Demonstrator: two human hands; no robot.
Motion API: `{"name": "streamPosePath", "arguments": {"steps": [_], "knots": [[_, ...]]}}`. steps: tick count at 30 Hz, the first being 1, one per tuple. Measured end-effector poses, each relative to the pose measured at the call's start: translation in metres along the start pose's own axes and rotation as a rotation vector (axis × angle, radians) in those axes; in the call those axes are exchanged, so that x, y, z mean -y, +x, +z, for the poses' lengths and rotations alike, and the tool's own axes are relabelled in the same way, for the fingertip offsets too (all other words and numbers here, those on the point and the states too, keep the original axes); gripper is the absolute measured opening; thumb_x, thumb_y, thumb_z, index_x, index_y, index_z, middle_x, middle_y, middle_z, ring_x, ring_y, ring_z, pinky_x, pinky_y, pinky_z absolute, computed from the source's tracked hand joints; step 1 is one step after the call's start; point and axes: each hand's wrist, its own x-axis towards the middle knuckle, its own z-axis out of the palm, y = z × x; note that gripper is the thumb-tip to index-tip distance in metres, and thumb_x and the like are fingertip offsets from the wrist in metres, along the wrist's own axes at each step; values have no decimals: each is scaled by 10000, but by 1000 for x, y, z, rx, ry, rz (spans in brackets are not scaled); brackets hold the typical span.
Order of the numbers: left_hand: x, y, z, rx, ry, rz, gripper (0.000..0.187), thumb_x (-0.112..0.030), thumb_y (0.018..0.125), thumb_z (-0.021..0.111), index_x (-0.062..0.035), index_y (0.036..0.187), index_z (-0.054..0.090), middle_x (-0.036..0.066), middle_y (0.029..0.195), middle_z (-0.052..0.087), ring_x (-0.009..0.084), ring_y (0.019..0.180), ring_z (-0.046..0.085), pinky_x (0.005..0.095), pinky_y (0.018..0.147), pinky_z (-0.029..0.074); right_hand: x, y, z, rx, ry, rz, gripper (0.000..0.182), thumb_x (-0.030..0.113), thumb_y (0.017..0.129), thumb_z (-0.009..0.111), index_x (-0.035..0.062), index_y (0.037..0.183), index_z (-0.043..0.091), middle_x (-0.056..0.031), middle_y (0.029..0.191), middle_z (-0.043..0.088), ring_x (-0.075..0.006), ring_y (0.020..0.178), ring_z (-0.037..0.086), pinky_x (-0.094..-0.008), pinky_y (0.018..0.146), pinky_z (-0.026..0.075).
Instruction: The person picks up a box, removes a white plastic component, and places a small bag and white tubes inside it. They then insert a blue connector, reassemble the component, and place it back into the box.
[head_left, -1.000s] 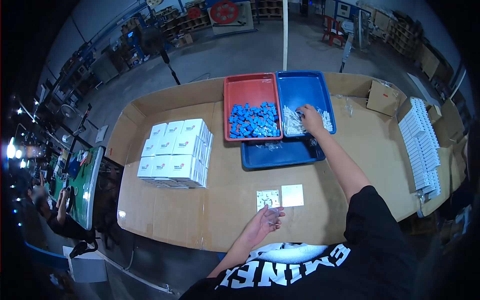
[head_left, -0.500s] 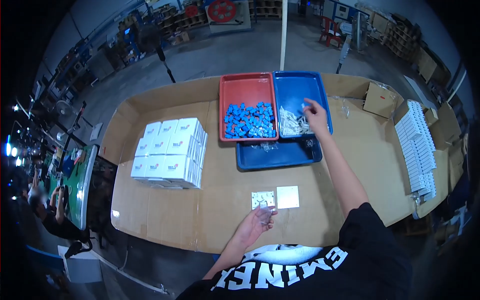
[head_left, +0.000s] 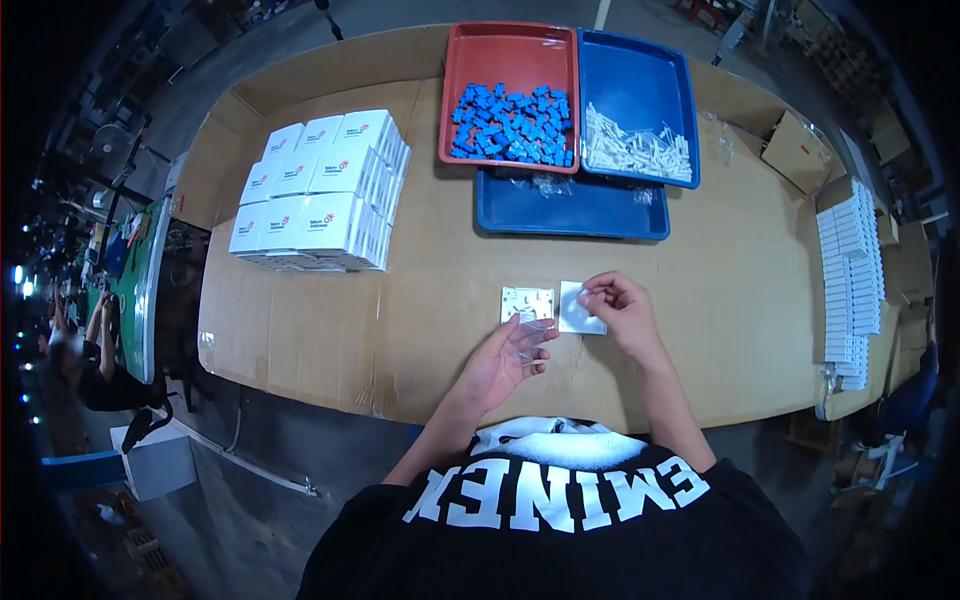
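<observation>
White square plate [head_left: 571, 322] lies partly beneath the right hand [head_left: 622, 304].

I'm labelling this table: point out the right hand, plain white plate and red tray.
Right hand [head_left: 624, 303]: head view, middle of hand.
Plain white plate [head_left: 574, 319]: head view, lower left face.
Red tray [head_left: 512, 56]: head view, bare floor.
</observation>
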Motion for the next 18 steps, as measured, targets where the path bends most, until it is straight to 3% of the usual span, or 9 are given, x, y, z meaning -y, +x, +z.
{"name": "streamPosePath", "arguments": {"steps": [8,10,13,17,18], "knots": [[8,11,10,33,117,-71,509,-453,1130,385,-52,1358,599,122,1268,688,165,984,643,345,881,532,33,-8,3,251,-284,50,112,40,884,783,7,989,761,-18,916,712,-74,846,627,-243,768,507],[8,10,14,26,131,-71,492,-441,1130,399,-48,1341,607,127,1259,691,165,984,647,346,879,536,33,-3,3,404,-236,-179,96,40,873,773,18,966,772,-42,997,717,-125,927,664,-272,793,528],[9,4,18,20,162,-66,457,-415,1128,428,-42,1306,623,131,1232,700,166,981,656,345,874,542,36,1,5,521,-306,-178,94,39,860,770,22,952,777,-74,1102,708,-180,985,684,-299,844,541],[11,2,11,27,206,-70,398,-383,1107,511,-47,1286,628,113,1202,706,163,977,663,344,870,533,38,4,10,603,-311,-72,62,43,866,754,26,920,780,-100,1200,699,-196,1009,682,-316,898,537],[11,2,9,24,205,-71,398,-383,1107,511,-47,1286,628,113,1202,706,163,977,663,344,870,533,36,7,10,685,-357,-50,103,55,900,726,19,982,777,-106,1223,699,-194,1023,680,-319,917,535]]}}
